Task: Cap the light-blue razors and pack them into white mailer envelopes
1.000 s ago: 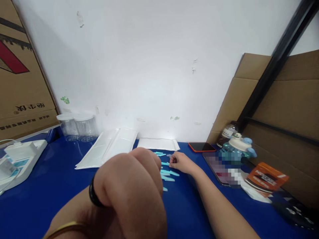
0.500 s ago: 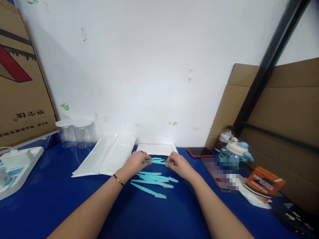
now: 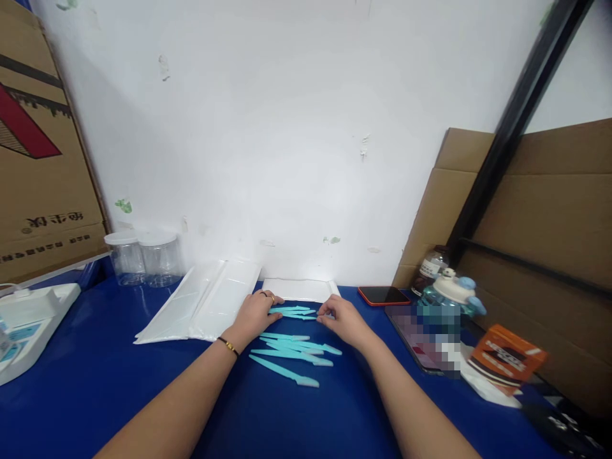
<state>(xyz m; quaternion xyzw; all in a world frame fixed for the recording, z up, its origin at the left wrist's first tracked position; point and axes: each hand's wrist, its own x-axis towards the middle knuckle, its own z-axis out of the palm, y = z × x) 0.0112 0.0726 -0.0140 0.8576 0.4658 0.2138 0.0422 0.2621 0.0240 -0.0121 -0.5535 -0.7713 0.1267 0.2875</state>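
Observation:
Several turquoise eyebrow razors lie bunched lengthwise between my hands on the blue tabletop. My left hand is curled loosely about their left ends, thumb on the near side and fingers on the far side. At the right ends, my right hand has thumb and forefinger pinched on the tip of the nearest razor. Closer to me, a second loose group of eyebrow razors is fanned out, untouched. Just beyond my hands lies a flat white packet against the wall.
White plastic sleeves lie left, before two clear lidded jars. A power strip sits far left. On the right are a red-edged phone, a larger dark device, a teal bottle and an orange pouch.
The razor held up between my hands has come down onto the far group. My left thumb and forefinger have moved apart around the bunch, while my right hand stays nearly in place.

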